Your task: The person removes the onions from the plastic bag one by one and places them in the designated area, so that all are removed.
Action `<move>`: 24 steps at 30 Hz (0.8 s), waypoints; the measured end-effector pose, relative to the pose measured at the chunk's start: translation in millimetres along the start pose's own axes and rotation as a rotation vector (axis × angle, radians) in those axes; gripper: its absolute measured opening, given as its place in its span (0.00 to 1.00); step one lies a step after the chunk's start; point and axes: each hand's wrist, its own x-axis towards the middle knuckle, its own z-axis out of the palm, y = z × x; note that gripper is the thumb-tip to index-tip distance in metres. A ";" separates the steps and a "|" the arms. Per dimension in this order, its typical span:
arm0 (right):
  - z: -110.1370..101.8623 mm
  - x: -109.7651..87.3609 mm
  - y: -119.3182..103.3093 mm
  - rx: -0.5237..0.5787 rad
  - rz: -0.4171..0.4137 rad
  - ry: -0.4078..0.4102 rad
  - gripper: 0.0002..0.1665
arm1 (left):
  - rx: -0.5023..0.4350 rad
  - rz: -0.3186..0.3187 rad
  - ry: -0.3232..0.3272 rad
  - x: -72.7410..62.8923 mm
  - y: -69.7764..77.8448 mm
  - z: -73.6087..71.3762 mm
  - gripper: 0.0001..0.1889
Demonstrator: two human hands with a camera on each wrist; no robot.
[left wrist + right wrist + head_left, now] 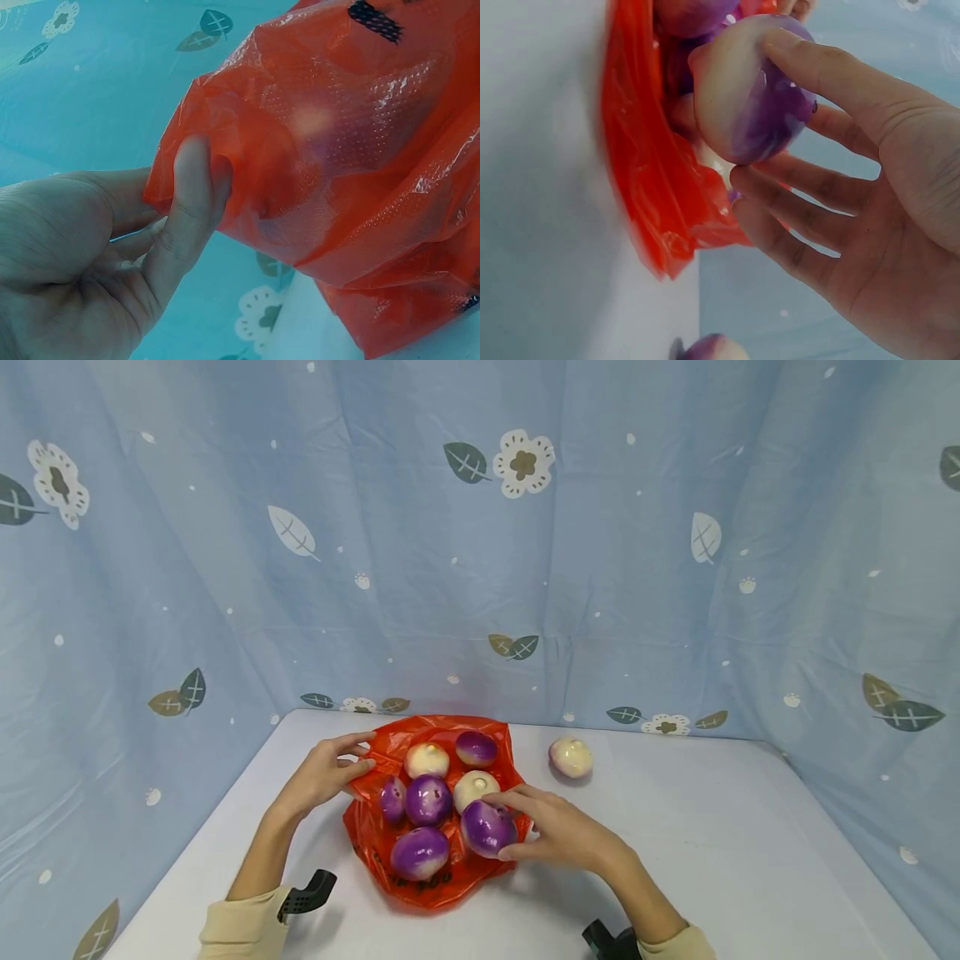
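A red plastic bag (367, 839) lies spread on the table with several purple-and-white turnips (429, 800) gathered on it. My left hand (324, 775) pinches the bag's left edge, thumb on one side and fingers on the other, as the left wrist view shows. Over the bag's right side, my right hand (566, 831) grips one turnip (754, 90) between thumb and fingertips. In the right wrist view this turnip's pale side faces left and its purple side faces the palm. Right behind it in the head view sits a pale turnip (474, 789), partly covered by my fingers.
Another turnip (571, 757) lies alone on the white table (720, 852), to the right of the bag near the back edge. A blue curtain (600, 568) with leaves and flowers hangs behind the table and along both sides.
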 end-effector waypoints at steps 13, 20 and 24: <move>-20.5 -11.1 10.6 0.042 0.022 0.094 0.39 | 0.016 0.002 0.006 -1.2 1.8 0.5 0.27; -30.4 -16.3 21.3 0.034 0.025 0.132 0.40 | 0.015 0.003 0.001 -1.1 2.6 2.7 0.27; -35.4 -18.4 23.9 0.006 0.071 0.151 0.41 | 0.013 0.000 0.005 -0.6 1.8 2.5 0.27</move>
